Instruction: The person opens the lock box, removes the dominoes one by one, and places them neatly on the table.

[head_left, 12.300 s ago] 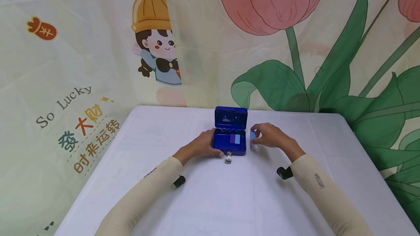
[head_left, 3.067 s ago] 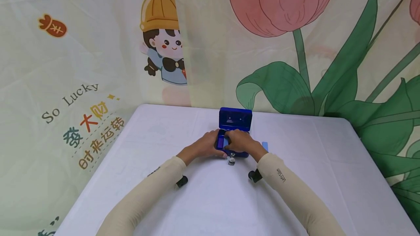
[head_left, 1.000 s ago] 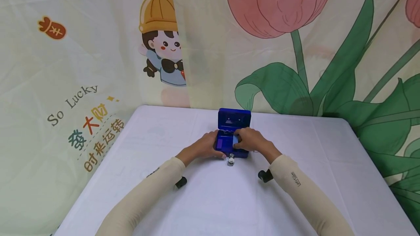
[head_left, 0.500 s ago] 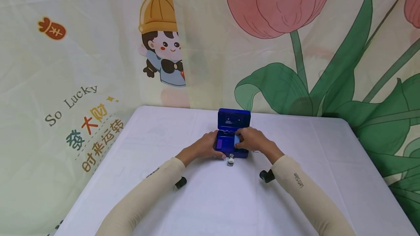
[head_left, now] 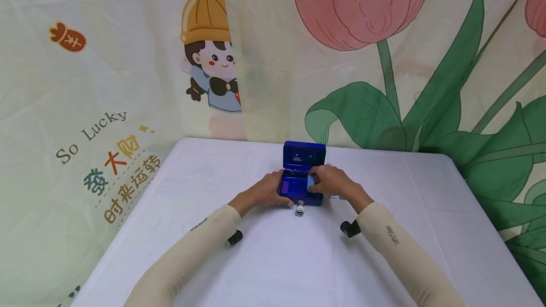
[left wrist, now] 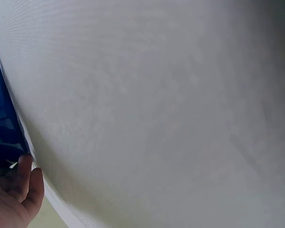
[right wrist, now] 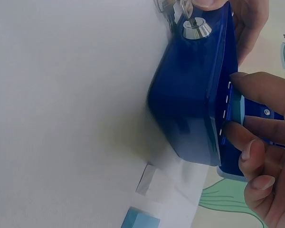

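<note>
A blue cash box [head_left: 300, 187] stands on the white table, its lid [head_left: 304, 156] raised; a key sits in the front lock [right wrist: 197, 28], with more metal hanging from it [head_left: 300, 209]. My left hand [head_left: 268, 188] grips the box's left side, thumb at the front; the left wrist view shows only some fingertips against the blue wall. My right hand [head_left: 332, 181] reaches in at the right and pinches a light blue block-like piece [right wrist: 237, 108] between thumb and fingers, partly hidden by them. A purple piece [head_left: 285, 187] lies inside at the left.
Right of the box, on the table [head_left: 273, 269], lie a small white block [right wrist: 154, 183] and a light blue piece [right wrist: 140, 218]; from the head they are mostly hidden by my right wrist. A printed cloth [head_left: 264, 60] hangs behind the table's far edge.
My right hand has slid rightwards inside the box with the light blue piece, away from the purple one. Earlier it was outside, beside the box. My left hand keeps its hold.
</note>
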Action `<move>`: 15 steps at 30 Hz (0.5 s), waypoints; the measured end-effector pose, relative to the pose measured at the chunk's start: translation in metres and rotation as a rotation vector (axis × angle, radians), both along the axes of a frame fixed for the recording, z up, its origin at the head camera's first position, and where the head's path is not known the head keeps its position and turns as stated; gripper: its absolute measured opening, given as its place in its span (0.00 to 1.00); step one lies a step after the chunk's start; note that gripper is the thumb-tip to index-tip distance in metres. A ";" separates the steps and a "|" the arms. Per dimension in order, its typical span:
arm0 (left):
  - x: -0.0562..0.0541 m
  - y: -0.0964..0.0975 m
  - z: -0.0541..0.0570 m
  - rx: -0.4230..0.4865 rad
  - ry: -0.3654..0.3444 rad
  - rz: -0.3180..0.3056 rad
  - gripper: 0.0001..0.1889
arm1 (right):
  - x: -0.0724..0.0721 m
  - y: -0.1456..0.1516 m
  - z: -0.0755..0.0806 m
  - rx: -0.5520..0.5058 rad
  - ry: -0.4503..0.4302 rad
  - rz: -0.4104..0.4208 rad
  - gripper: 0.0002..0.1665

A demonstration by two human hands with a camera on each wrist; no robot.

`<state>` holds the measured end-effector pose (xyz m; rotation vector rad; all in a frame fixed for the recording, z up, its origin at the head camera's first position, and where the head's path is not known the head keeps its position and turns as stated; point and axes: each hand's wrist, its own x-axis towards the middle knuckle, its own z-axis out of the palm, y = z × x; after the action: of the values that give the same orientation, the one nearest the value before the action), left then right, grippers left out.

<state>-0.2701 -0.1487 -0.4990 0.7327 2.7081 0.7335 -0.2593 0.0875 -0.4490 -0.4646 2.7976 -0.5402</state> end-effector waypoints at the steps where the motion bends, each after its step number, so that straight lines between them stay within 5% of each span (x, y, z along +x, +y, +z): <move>1: 0.000 0.000 0.000 0.000 -0.002 -0.001 0.58 | 0.000 0.001 0.000 0.002 0.000 -0.002 0.34; 15: 0.000 0.000 0.000 -0.001 0.013 -0.007 0.58 | 0.001 0.010 0.006 0.023 0.012 0.016 0.34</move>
<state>-0.2699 -0.1483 -0.4990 0.7483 2.7159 0.7280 -0.2587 0.0973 -0.4432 -0.4869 2.8056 -0.5035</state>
